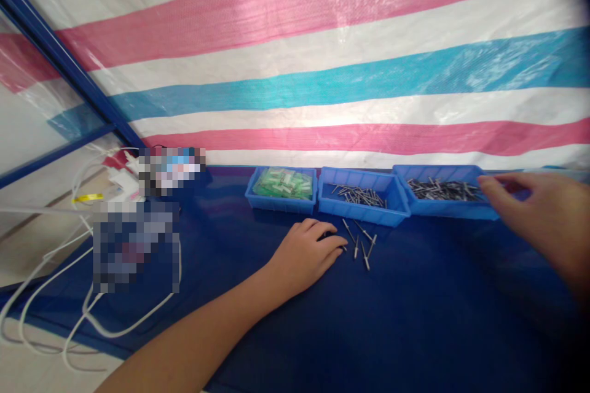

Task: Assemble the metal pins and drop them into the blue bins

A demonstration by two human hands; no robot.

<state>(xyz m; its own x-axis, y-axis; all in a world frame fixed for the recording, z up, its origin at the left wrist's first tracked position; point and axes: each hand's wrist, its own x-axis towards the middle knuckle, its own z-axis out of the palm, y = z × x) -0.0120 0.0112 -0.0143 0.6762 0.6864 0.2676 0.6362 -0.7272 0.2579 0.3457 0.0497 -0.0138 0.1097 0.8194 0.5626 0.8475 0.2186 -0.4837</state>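
Note:
My left hand (306, 255) rests palm down on the dark blue table, its thumb and index finger pinched on a blind rivet (343, 248) whose end peeks out. Several loose blind rivets (365, 256) lie just right of those fingertips. At the right edge, my right hand (537, 202) hovers by the right end of the right blue bin (454, 209), which holds many blind rivets (437, 189). Its thumb and finger are bent together; whatever they may hold is not discernible. The middle blue bin (364, 212) contains a smaller heap of blind rivets (362, 195).
Left of those stands a third blue bin (279, 204) with green-and-white packed pieces (283, 183). White cables (124, 333), plugs (123, 184) and blurred-out items (136, 245) occupy the left side. A striped sheet (295, 92) hangs behind, beside a blue frame post (69, 67).

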